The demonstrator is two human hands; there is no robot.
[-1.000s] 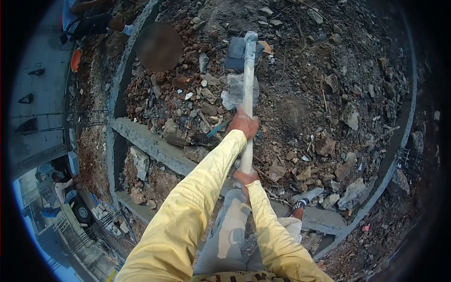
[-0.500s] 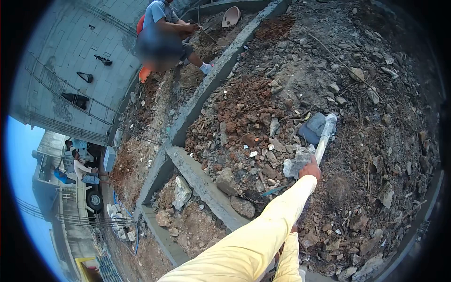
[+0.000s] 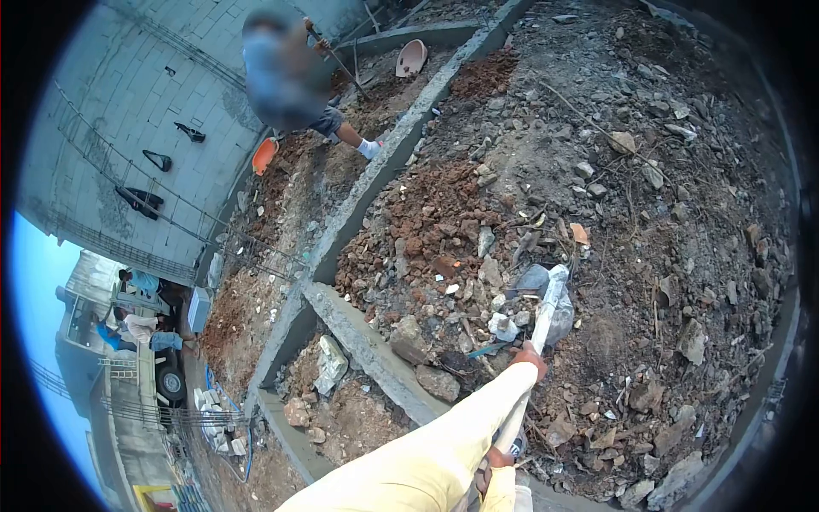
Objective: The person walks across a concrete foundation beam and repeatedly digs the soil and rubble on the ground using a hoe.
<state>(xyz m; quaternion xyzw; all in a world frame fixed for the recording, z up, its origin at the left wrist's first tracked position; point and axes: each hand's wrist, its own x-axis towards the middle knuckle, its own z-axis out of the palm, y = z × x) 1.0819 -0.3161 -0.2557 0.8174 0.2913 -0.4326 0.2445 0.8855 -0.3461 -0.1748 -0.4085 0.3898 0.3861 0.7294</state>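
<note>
Both of my hands are closed around the pale, worn handle of a hoe (image 3: 547, 309). My left hand (image 3: 531, 360), in a light yellow sleeve, grips partway along it. Nearer my body, my right hand (image 3: 499, 458) wraps the lower handle. The hoe's dark grey blade (image 3: 531, 280) sits by the far end, low against the rubble and partly behind the handle. A greyish, crumpled-looking lump (image 3: 560, 322) lies beside the handle; its kind is unclear. Close to the blade is a whitish stone (image 3: 502, 327).
A concrete beam (image 3: 367, 183) crosses the ground, with a second beam (image 3: 367, 341) branching off. Beyond it a co-worker (image 3: 290, 77) holds a long-handled tool near a pale basin (image 3: 411, 58) and an orange container (image 3: 265, 156). People and a truck (image 3: 171, 380) stand far left.
The hoe and my left hand have moved down and left, closer to me. My right hand now shows on the handle. The co-worker's posture has changed, and the orange container is more exposed.
</note>
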